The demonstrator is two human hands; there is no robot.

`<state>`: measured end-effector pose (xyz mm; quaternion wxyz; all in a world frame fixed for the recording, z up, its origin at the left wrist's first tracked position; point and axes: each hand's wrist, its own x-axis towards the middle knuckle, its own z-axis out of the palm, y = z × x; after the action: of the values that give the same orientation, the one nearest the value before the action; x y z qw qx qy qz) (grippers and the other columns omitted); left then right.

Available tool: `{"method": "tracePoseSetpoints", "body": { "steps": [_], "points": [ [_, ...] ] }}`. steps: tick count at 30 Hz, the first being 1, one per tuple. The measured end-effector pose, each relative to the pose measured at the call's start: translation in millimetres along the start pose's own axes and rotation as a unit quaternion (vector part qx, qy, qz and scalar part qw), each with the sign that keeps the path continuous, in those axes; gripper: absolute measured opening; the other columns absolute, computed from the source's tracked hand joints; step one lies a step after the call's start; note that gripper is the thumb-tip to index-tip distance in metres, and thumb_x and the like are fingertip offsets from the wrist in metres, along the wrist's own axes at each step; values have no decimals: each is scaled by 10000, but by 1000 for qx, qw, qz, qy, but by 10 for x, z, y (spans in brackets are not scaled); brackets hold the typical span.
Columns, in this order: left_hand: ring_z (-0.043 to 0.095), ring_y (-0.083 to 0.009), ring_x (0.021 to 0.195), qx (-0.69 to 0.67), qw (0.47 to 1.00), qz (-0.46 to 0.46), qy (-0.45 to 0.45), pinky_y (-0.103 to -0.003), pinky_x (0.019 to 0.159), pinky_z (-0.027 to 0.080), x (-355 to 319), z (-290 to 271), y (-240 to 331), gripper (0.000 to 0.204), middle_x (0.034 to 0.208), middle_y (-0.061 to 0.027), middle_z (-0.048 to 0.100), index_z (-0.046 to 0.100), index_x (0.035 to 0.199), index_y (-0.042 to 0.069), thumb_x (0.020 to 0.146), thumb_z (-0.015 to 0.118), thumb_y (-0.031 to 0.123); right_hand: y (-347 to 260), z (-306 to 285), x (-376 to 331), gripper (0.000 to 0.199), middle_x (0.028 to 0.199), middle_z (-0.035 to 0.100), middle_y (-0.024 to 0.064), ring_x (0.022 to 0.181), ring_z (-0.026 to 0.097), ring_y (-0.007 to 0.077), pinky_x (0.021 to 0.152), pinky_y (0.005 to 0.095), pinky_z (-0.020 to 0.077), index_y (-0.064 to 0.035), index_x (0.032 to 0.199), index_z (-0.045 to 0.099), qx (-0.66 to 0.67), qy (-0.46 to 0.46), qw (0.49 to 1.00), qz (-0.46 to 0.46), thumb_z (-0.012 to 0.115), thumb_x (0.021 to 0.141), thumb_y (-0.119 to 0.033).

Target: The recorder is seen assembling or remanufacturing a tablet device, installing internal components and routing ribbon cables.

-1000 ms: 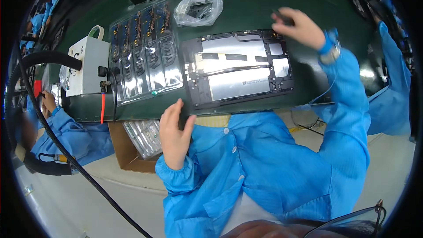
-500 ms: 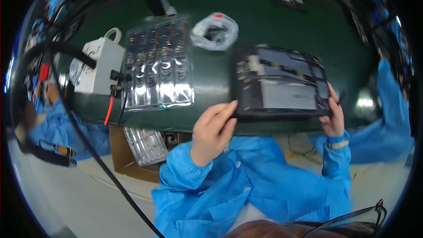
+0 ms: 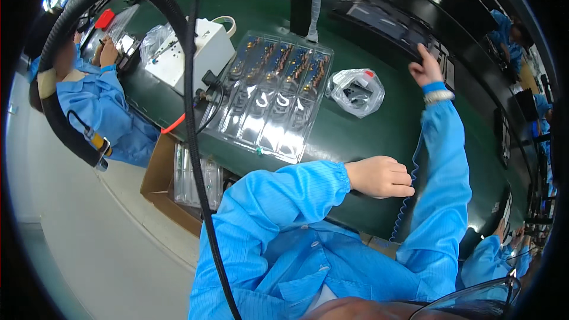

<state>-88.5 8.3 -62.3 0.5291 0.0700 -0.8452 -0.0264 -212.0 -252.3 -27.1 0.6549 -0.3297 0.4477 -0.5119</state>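
My right hand [image 3: 428,70] reaches to the far side of the bench, index finger stretched out and the other fingers partly curled. Its fingertip is by the near right end of a dark, flat tablet-like device [image 3: 379,21]; whether they touch, I cannot tell. My left hand [image 3: 382,176] is closed over the bench's near edge, back of the hand up; anything inside its fingers is hidden. Beside its knuckles runs a blue coiled cord [image 3: 413,169], toward the band on my right wrist. A clear plastic bag [image 3: 357,93] with dark small parts lies between hands and tray.
A clear compartment tray [image 3: 275,98] with small parts lies left of the bag. Left of it stands a white box [image 3: 198,53]. A black hose [image 3: 188,83] and cable cross the left side. Below the bench is a cardboard box [image 3: 160,172]. A co-worker [image 3: 98,101] sits at left.
The tablet-like device, held at its right edge before, now lies at the bench's far side. My right hand has moved far forward; my left has moved right and closed. The view has turned.
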Motion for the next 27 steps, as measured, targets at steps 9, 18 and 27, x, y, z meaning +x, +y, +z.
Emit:
{"method": "tracePoseSetpoints", "body": {
  "steps": [9,18,27],
  "points": [
    [492,-129,627,-11,998,-50,-48,-258,475,393,-80,31,-85,128,685,18,464,575,774,105,649,578,129,643,716,626,251,678,434,-26,392,365,101,389,259,384,-160,918,445,-100,20,994,36,621,810,-302],
    [505,-129,644,-13,997,-57,-48,-256,478,401,-91,11,-73,94,690,23,473,568,742,119,651,578,139,711,687,701,281,508,388,-3,403,412,119,369,250,342,-85,773,520,-248,14,968,-45,675,756,-319],
    [533,-159,639,-20,995,-92,-36,-278,505,435,-110,-36,-107,135,697,12,527,601,787,126,655,601,101,128,597,-721,308,929,548,64,422,266,44,549,206,368,-22,1091,535,-166,-123,975,-87,481,891,-249]
  ]
}}
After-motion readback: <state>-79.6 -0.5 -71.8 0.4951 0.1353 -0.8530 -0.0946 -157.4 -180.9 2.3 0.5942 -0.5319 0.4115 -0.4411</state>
